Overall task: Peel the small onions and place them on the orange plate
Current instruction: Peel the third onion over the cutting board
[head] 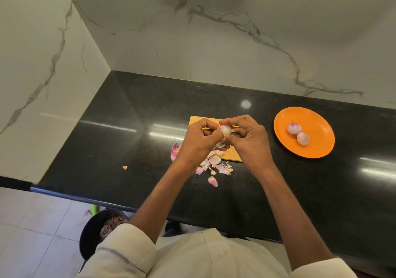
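A small pale-pink onion [223, 129] is held above the wooden cutting board [198, 120] between both hands. My left hand [198, 141] pinches it from the left and my right hand [249, 140] grips it from the right, a loose flap of skin hanging below it. On the right lies the orange plate [317, 147], with two peeled onions [293, 128] [302, 138] side by side on it. Much of the board is hidden under my hands.
Pink onion skins [211, 166] lie scattered on the black counter [128, 149] just in front of the board, one scrap [125, 167] further left. A dark bowl of peels [102, 230] stands on the floor below the counter edge. Marble walls close the back and left.
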Demonstrator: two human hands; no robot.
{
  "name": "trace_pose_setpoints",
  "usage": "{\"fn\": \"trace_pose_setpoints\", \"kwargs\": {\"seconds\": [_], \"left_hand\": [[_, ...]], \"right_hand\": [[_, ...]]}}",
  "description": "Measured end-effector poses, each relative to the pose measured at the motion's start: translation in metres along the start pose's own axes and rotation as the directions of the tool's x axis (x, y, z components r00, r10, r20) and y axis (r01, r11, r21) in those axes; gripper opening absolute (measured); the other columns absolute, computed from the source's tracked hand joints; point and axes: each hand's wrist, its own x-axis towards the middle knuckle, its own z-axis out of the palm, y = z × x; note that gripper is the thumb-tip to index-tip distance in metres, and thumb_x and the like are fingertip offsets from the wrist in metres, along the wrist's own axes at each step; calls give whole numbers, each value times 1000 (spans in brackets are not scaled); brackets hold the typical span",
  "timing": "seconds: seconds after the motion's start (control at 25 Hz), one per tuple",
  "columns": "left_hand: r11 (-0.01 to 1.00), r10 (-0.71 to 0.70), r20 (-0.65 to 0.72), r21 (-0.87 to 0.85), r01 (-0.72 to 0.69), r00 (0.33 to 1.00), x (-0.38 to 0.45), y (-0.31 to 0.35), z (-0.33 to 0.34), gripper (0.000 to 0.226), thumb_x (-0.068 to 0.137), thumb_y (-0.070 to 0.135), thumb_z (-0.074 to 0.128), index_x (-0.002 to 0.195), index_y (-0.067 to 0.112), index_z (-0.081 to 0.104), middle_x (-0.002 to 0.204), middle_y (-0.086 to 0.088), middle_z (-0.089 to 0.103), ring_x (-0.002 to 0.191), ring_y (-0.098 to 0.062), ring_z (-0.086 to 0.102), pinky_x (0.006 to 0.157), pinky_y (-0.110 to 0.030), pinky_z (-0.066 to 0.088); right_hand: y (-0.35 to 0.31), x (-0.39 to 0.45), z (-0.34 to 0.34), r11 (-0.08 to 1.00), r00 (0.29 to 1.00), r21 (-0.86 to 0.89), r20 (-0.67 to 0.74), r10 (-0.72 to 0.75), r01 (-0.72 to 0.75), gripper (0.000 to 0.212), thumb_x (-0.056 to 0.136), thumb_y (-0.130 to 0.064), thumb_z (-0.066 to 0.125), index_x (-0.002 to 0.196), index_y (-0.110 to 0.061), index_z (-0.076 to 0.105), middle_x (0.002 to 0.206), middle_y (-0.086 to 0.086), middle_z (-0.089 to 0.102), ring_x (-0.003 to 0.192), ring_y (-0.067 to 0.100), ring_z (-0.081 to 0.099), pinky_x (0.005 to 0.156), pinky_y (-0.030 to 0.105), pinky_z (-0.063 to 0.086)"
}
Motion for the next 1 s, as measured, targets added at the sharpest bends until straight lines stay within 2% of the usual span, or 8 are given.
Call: {"fn": "trace_pose_setpoints", "kwargs": {"seconds": [0.16,0.28,0.56,0.84,1.0], "left_hand": [[995,-50,-24,-83,48,998,-2,1,1,20,95,-9,69,115,-8,64,90,-20,78,75,-21,80,67,-24,62],[993,-46,-35,-108,42,998,-2,-1,0,24,94,-10,68,117,-12,63,92,-23,79,78,-25,81,69,-26,63],[982,-64,-74,-180,50,995,2,-5,-1,25,92,-8,71,116,-11,64,102,-26,79,94,-35,81,86,-47,67],[978,-59,-67,-205,44,996,1,-5,-1,26,98,2,74,118,-11,65,108,-27,78,102,-37,79,89,-47,67],[963,-38,11,-268,39,999,0,-3,-5,32,106,17,66,123,-10,66,119,-28,75,111,-38,76,94,-46,65]], "right_hand": [[3,3,1,973,994,-205,-1,-113,110,37,82,-3,86,108,-29,78,100,-2,62,95,1,63,74,8,54],[3,3,2,963,991,-237,3,-133,130,36,81,-4,86,110,-24,80,95,-6,60,93,-2,61,75,7,53],[-1,0,7,993,995,-76,-21,-95,93,32,84,-2,83,111,-19,79,100,1,61,93,-1,66,75,11,56],[0,-6,13,995,997,84,-64,-47,53,31,89,5,76,116,-9,77,115,4,63,104,-2,69,82,14,58],[5,-5,12,987,995,149,-91,-41,54,34,90,5,75,119,-13,76,123,0,66,112,11,72,89,29,62]]}}
